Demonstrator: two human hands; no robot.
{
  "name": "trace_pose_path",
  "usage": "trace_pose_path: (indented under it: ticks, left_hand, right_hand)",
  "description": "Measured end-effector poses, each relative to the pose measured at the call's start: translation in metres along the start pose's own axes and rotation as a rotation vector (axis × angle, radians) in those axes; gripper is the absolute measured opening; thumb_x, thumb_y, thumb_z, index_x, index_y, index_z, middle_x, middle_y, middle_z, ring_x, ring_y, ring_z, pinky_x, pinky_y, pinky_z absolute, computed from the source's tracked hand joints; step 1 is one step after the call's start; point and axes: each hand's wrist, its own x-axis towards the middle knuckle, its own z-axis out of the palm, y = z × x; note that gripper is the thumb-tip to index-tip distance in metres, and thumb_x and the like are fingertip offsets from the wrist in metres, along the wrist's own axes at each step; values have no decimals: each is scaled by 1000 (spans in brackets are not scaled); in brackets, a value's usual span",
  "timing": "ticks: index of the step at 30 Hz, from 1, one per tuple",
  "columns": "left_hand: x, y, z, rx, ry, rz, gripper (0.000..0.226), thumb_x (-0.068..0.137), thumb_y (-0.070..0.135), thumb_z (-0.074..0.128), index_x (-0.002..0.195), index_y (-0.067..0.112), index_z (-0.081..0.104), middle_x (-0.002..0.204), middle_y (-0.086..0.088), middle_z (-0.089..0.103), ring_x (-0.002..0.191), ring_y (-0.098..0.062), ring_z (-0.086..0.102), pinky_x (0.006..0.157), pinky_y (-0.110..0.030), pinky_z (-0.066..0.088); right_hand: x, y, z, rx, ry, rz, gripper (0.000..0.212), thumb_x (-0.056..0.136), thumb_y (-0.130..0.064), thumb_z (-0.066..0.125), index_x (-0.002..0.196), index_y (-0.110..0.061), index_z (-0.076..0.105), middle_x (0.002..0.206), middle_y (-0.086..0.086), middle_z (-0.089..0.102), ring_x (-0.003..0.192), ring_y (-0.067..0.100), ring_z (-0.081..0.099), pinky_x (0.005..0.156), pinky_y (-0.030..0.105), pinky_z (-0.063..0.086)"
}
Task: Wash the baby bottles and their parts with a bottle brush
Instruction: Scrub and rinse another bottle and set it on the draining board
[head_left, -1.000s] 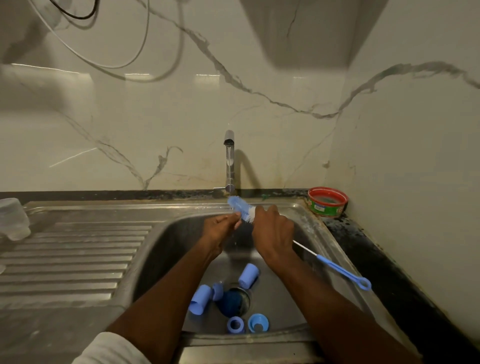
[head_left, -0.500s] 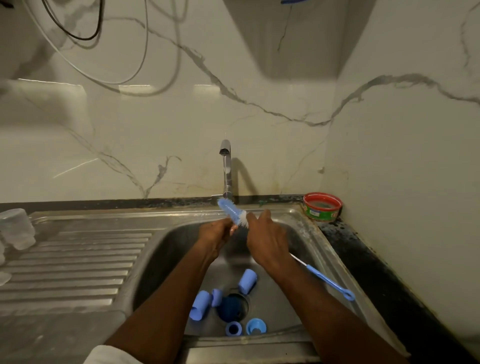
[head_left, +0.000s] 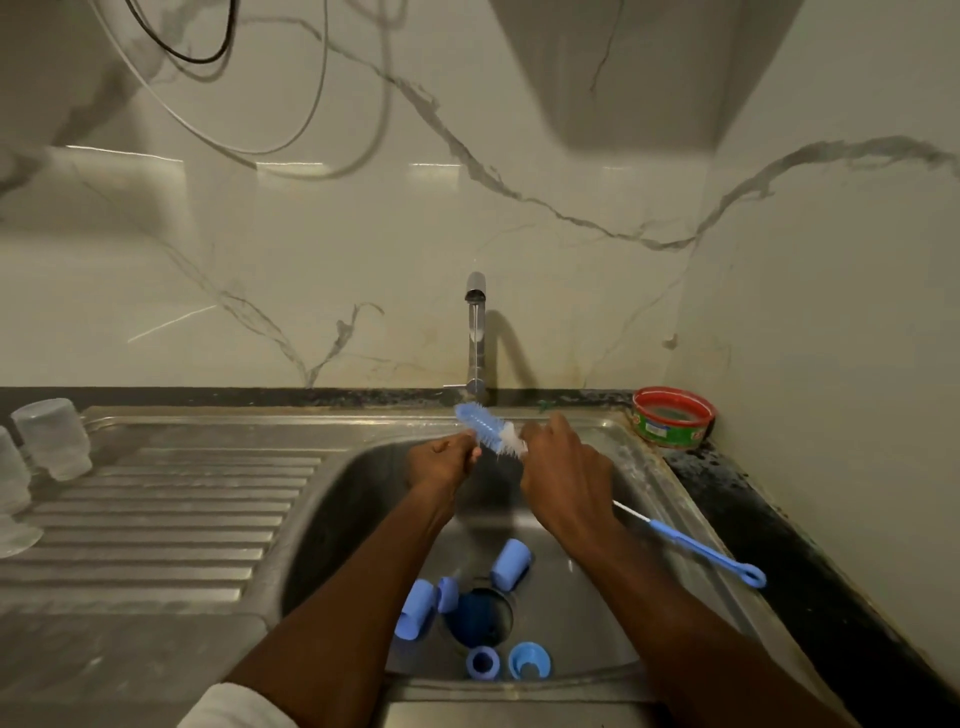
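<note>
Gripping the bottle brush over the sink, the right hand angles its bristles toward the left hand, which pinches something small beside them; blue bottle parts lie below both wrists.

A sink sits in the counter, with a tap behind it at the wall and a draining board to its left. Upturned bottles stand at the board's far left, and a tub sits in the right rear corner. Above the basin, the left hand and right hand meet at a bottle brush, and small bottle parts lie around the drain below.
</note>
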Motion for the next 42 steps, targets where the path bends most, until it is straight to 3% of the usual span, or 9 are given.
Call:
trace_pose_path:
  ticks: [4, 8, 10, 15, 21, 29, 35, 39, 42]
  left_hand:
    - [-3, 3, 8, -91, -131, -54, 14, 95, 18, 67, 96, 6, 74, 85, -11, 73, 76, -16, 66, 88, -36, 56]
    - [-4, 4, 5, 2, -211, -37, 23, 93, 24, 71, 98, 3, 76, 81, -7, 73, 77, -17, 65, 87, -35, 57]
    - [-3, 3, 6, 10, -177, -37, 23, 95, 24, 68, 97, 2, 74, 77, -6, 71, 74, -17, 64, 83, -35, 57]
    - [-1, 10, 8, -207, -82, -194, 20, 100, 23, 60, 85, 12, 68, 62, -1, 61, 55, -9, 57, 58, -23, 50]
    - [-13, 11, 17, -165, -113, -262, 26, 100, 31, 51, 90, 16, 70, 65, 3, 65, 61, -9, 56, 60, -25, 46]
    - [-17, 13, 21, -55, -199, -297, 32, 100, 35, 52, 75, 19, 63, 69, 0, 60, 67, -14, 55, 64, -29, 46]
    - [-10, 8, 17, -99, -84, -177, 28, 101, 36, 55, 85, 17, 68, 67, 1, 60, 65, -13, 54, 67, -29, 48]
    - [-13, 6, 15, 91, -187, -30, 27, 100, 39, 58, 98, 15, 70, 83, -5, 63, 75, -17, 54, 68, -29, 46]
    - [-15, 4, 16, 148, -195, 107, 22, 98, 36, 63, 99, 17, 73, 87, -3, 71, 75, -13, 61, 62, -24, 49]
  right_hand:
    - [1, -1, -3, 34, 2, 44, 41, 89, -25, 70, 127, -26, 55, 121, 5, 50, 89, 21, 63, 65, 31, 42]
    - [10, 3, -7, 77, 1, 96, 44, 92, -25, 68, 131, -25, 50, 122, 6, 53, 95, 23, 64, 70, 33, 46]
    - [11, 3, -10, 73, 27, 115, 45, 91, -26, 69, 131, -22, 49, 122, 7, 54, 93, 23, 64, 66, 31, 42]
    - [0, -6, -11, 107, 85, 68, 41, 92, -26, 66, 126, -20, 44, 115, 7, 58, 90, 25, 67, 62, 33, 39]
    - [-3, -16, 1, 202, -73, 4, 47, 90, -24, 64, 131, -16, 43, 111, 8, 67, 93, 24, 67, 68, 33, 49]
    - [10, -8, -5, 140, -32, 118, 37, 91, -26, 64, 124, -17, 49, 112, 8, 67, 95, 26, 67, 66, 33, 43]
    - [0, -9, -4, 124, -19, 88, 39, 88, -30, 65, 123, -20, 49, 109, 7, 67, 91, 25, 67, 63, 32, 38]
    - [0, -1, -4, 76, -110, 96, 36, 91, -31, 62, 123, -20, 51, 113, 6, 66, 96, 24, 65, 68, 32, 38]
    - [7, 7, -13, 60, -38, 158, 38, 91, -29, 63, 125, -19, 51, 114, 7, 67, 98, 25, 66, 68, 31, 37]
